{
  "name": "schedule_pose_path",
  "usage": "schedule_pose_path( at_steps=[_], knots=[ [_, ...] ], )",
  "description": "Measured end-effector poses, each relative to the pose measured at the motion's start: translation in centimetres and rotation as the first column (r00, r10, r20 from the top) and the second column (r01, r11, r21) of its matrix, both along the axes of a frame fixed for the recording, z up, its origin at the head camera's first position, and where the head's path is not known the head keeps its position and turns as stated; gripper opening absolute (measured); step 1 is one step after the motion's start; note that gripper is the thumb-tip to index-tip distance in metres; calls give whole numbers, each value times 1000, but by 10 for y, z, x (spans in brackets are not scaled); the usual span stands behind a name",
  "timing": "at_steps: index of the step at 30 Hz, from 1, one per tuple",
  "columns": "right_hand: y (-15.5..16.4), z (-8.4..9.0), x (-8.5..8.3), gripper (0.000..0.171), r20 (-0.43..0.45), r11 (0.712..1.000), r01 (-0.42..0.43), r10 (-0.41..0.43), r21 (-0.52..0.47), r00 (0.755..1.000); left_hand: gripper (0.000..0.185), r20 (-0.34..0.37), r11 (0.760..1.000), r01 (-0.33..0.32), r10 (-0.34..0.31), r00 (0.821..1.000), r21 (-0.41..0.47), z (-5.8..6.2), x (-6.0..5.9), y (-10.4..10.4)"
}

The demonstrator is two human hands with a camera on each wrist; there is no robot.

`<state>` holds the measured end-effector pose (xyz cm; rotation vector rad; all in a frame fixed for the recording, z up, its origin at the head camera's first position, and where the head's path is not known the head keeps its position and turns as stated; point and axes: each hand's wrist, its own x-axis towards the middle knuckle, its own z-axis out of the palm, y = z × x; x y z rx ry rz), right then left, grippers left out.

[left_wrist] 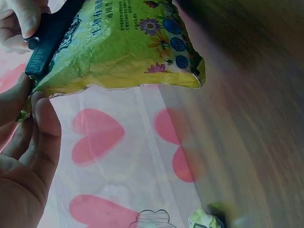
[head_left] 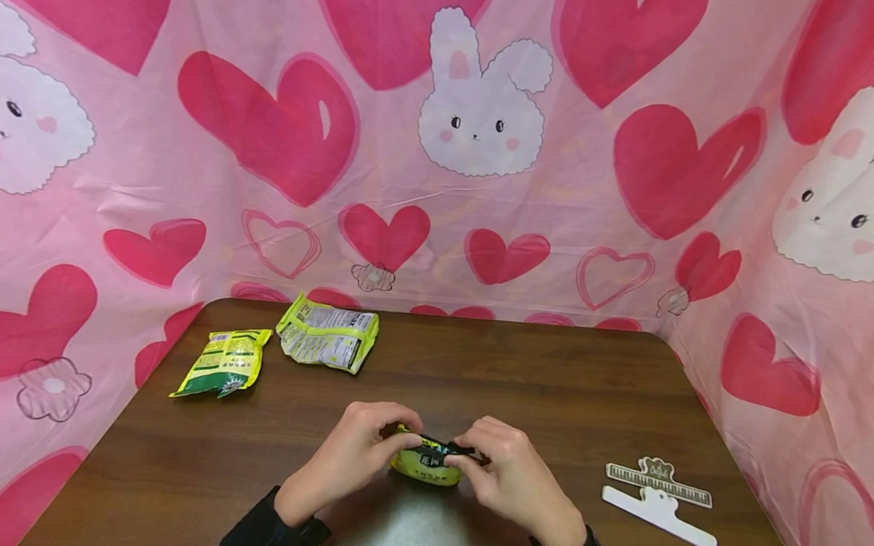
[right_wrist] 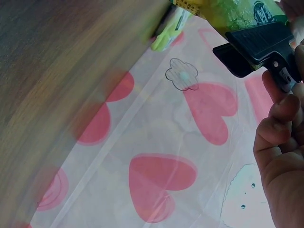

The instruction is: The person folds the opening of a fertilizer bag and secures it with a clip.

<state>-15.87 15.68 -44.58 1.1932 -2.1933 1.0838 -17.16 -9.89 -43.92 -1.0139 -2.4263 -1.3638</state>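
Note:
A yellow-green bag with flower prints stands upright in front of the person, its top edge between both hands. The left hand pinches the top corner of the bag between thumb and fingers. Across that top edge lies a black bag clip, its end close to the left thumb. The right hand pinches the clip's handle, as the right wrist view shows. In that view one end of the clip sticks out past the side of the bag.
Two other bags lie at the back left: a yellow and green bag and a lime and white bag. To the right are a patterned clip and a plain white clip. Printed pink cloth surrounds the brown table.

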Motion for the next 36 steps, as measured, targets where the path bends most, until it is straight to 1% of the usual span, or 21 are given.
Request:
schedule_pose_path(
  at_steps=[3,8,14,17,20,22,25,27,29,32,36],
  knots=[
    [-1,0,0,17,4,1000,3,-3,1,1000,10,-6,1000,-21,21,1000,6,0,1,0],
    [-1,-1,2,15,49,1000,12,-12,11,999,14,-4,998,-62,62,998,-6,0,1,0],
    [-2,-3,2,16,69,999,29,-30,19,997,13,-25,998,-67,67,997,-9,1,0,0],
    [-2,-4,1,16,77,999,38,-40,30,996,13,-20,998,-65,65,998,-12,1,0,-1],
    [-1,-4,2,18,115,997,55,-61,56,992,11,-8,998,-58,58,998,-16,1,-1,-1],
    [0,-4,2,25,155,992,79,-93,95,984,11,-1,998,-54,54,999,-18,0,-1,-2],
    [1,-3,3,42,222,977,113,-152,181,963,12,5,999,-50,50,999,-21,-1,-2,-2],
    [2,-3,3,54,261,963,120,-183,240,948,12,7,999,-46,46,999,-20,-2,-2,-3],
    [1,-3,3,60,291,952,116,-201,284,935,12,6,999,-41,41,999,-20,-2,-3,-3],
    [1,-5,2,56,322,946,101,-204,308,924,13,11,999,-28,29,1000,-17,-2,-3,-4],
    [1,-6,0,37,332,948,101,-204,303,921,12,26,1000,-9,10,1000,-23,-1,-4,-5]
  ],
)
